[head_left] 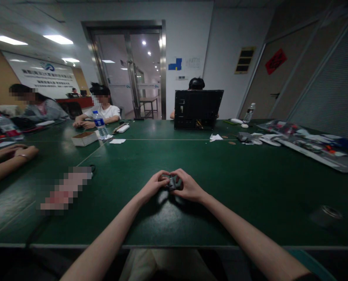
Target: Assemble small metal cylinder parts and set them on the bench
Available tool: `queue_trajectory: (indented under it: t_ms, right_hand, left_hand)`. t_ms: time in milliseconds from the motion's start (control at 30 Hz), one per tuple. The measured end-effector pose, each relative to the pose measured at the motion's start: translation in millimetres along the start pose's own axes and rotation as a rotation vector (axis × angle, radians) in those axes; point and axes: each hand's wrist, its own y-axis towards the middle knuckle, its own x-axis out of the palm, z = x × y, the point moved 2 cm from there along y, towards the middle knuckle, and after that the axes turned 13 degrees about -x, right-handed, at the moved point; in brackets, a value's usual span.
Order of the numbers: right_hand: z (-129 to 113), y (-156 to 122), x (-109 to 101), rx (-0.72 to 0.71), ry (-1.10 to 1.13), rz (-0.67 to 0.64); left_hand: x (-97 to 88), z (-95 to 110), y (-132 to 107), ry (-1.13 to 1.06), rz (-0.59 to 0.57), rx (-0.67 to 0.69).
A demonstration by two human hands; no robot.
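Note:
A small dark grey, metallic-looking part (172, 183) sits between my two hands, just above or on the green table; its exact kind is too small to make out. My left hand (154, 184) grips its left side, with thumb and fingers bent around it. From the right, my right hand (189, 186) curls its fingers and thumb about the same part. The fingers hide some of its edges. Far to the right, a blurred grey cylinder (327, 216) with a metal rim stands near the table's front edge.
On the green table (220, 226) are a pixelated pinkish item (66, 189) with a cable, an open box (84, 139), a water bottle (100, 125), a black monitor-like panel (198, 109) and clutter on a board (317, 150). Another person's hands (23, 152) rest at left.

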Motion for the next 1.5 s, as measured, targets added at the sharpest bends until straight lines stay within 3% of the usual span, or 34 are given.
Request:
queue_trajectory:
  t_ms: [400, 867, 1233, 1500]
  right_hand:
    - [-1.3, -1.6, 0.9, -0.032, -0.038, 0.015]
    - [-2.2, -2.2, 1.2, -0.061, -0.041, 0.017]
    - [-1.4, -2.4, 2.3, -0.042, -0.038, -0.006]
    - [-3.9, -1.9, 1.5, -0.058, -0.02, 0.008]
  left_hand:
    - [-0.9, -3.6, 5.7, 0.174, 0.054, 0.029]
    - [1.4, -0.8, 0.4, -0.072, -0.051, -0.006]
    - [1.2, -2.3, -1.3, 0.025, -0.075, 0.008]
    - [3.6, -1.7, -2.0, -0.071, -0.135, 0.003]
